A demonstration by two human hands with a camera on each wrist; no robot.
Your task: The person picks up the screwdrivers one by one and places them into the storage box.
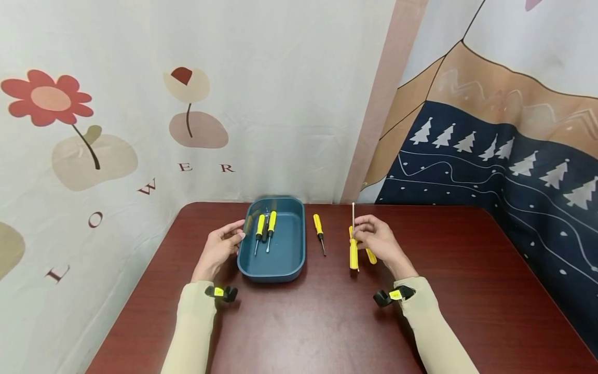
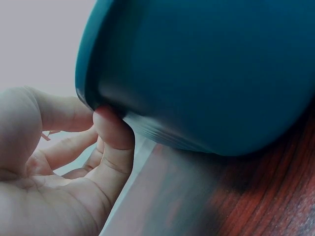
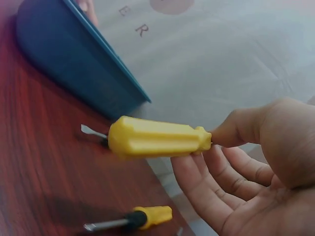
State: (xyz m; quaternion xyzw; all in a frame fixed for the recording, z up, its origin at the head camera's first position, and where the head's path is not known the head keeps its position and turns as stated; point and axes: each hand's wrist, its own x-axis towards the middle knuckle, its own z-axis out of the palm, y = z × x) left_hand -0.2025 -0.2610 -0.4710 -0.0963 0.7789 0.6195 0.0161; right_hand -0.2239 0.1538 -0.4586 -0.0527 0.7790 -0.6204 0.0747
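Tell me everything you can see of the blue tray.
The blue tray is deep and open-topped, rectangular with rounded corners, apparently plastic. It stands upright on the table, its longer sides running front to back. Two yellow-and-black screwdrivers lie inside toward its left, with a dark item between them. The left hand touches its left side near the rim.
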